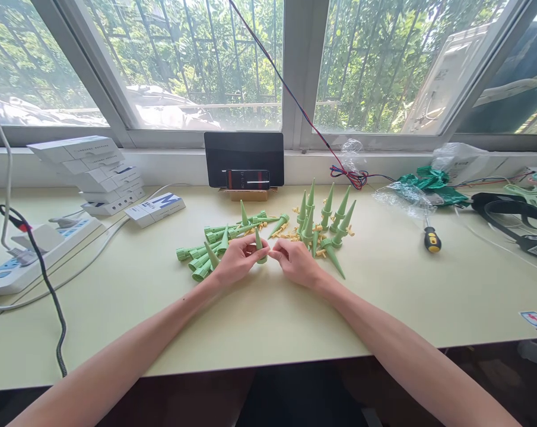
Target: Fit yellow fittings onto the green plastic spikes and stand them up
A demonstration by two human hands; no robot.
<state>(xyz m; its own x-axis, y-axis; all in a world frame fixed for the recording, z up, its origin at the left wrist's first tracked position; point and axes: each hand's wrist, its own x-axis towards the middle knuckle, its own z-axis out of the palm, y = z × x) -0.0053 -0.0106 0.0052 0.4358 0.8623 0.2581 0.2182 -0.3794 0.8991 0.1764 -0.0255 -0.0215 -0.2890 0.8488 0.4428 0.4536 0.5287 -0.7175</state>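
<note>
My left hand [238, 259] is closed around a green plastic plant watering spike [259, 242], which stands with its point up. Close against it, my right hand [295, 261] pinches its fingertips together at the spike's side; whatever they hold is too small to make out. Several loose green spikes [200, 264] lie in a pile beside my left hand, some with open round ends toward me. Small yellow valves [253, 228] are scattered behind my hands. To the right of them, several spikes with yellow valves fitted [327, 207] stand upright, and one lies tilted [334, 260].
A tablet [244, 154] with a phone [248, 179] before it stands at the back. White boxes [103, 172] are stacked left, near a power strip [41, 255] and cables. A screwdriver [432, 237], green plastic wrapping [432, 184] and a black headset [512, 219] lie right.
</note>
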